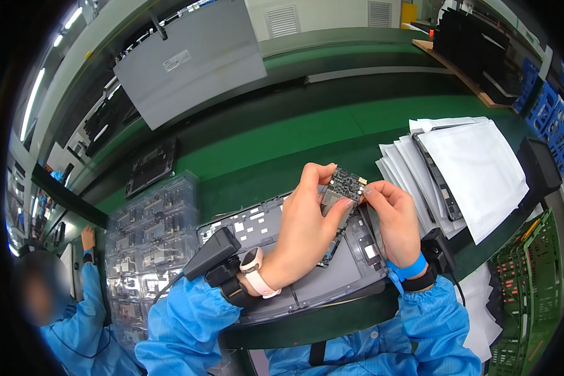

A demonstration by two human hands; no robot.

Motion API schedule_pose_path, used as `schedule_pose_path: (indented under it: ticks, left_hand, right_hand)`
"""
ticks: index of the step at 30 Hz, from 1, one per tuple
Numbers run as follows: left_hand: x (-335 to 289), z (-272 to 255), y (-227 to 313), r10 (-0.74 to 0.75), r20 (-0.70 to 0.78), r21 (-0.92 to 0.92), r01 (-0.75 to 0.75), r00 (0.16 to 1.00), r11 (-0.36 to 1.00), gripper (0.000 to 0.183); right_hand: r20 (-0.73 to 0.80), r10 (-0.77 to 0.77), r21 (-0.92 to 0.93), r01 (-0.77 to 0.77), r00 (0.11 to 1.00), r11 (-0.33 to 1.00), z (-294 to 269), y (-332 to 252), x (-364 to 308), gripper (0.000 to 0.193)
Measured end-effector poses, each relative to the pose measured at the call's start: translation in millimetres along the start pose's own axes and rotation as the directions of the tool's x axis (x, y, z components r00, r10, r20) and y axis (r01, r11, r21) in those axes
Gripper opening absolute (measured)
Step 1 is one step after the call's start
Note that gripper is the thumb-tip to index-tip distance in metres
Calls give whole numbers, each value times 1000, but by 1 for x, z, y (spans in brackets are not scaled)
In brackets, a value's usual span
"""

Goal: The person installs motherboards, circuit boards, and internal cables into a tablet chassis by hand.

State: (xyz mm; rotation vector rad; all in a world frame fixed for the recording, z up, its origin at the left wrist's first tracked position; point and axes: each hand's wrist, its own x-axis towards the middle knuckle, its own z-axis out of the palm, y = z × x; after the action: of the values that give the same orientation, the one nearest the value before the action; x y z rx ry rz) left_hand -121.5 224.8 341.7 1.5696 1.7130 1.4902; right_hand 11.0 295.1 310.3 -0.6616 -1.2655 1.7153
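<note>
A long, narrow circuit board is held tilted in my left hand, its thumb across the face and its fingers behind. At the board's right edge, near a small pale connector, the thumb and index finger of my right hand are pinched together. What lies between those fingertips is too small to make out. Below both hands a grey laptop casing lies on the green bench, with white pads on its inner side. The lower end of the board hangs over this casing.
Left of the casing stand stacked clear plastic trays of circuit boards. A dark panel lies behind them. At the right are white sleeves around flat panels, and a green crate. A co-worker's blue sleeve is at far left.
</note>
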Motion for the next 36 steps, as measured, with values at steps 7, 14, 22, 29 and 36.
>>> schedule_pose_path:
  ticks: [7,14,22,29,36]
  left_hand:
    - [2,-2,-4,-57,36,-83,60,998,995,42]
    - [5,-7,-13,-131,58,-176,139,990,975,39]
    - [9,-12,-16,-94,141,-104,110,986,989,41]
    - [6,-18,-15,-42,140,-25,46,989,999,41]
    - [18,-37,-10,-22,213,53,11,977,999,41]
  right_hand:
    - [-28,-35,-14,34,999,999,0,2,0,13]
    - [-22,-204,-385,180,979,905,-2,-3,2,13]
    - [-33,-269,-492,219,963,843,-5,-4,4,13]
    - [25,-212,-445,201,977,873,-4,-1,8,12]
    - [124,-213,-485,246,969,839,4,-8,5,16]
